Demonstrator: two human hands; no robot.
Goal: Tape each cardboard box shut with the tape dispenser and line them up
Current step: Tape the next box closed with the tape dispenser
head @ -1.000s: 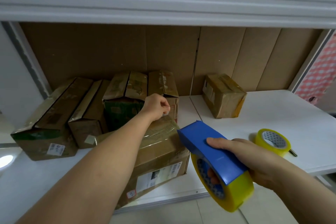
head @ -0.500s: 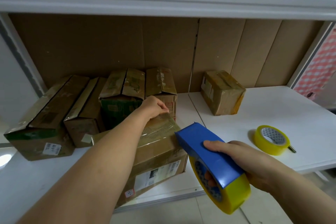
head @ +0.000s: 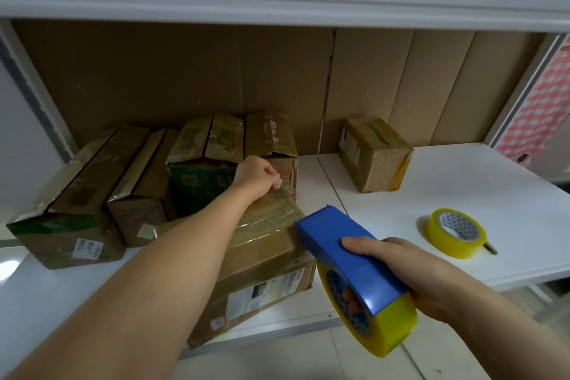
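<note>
Gripping the blue tape dispenser (head: 354, 268) near the front edge, the right hand (head: 410, 274) has its fingers curled round the body, nose just at the near box's right top edge. Left hand (head: 256, 177) reaches across the near box (head: 262, 274), fingers bunched at its far end, apparently pinching or pressing a tape end; exact contact unclear.

Judged risk: tape stretched between hand and dispenser could wrinkle or lift if the far end isn't pressed down; near box sits skewed and overhangs the shelf (head: 462, 194) front, so a hard pull could slide it off.

Count: one dispenser, one spare yellow tape roll (head: 455, 233) to the right, six boxes: the near one, four in the back-left row (head: 154, 182), and a small box (head: 374, 154) apart on the right.
</note>
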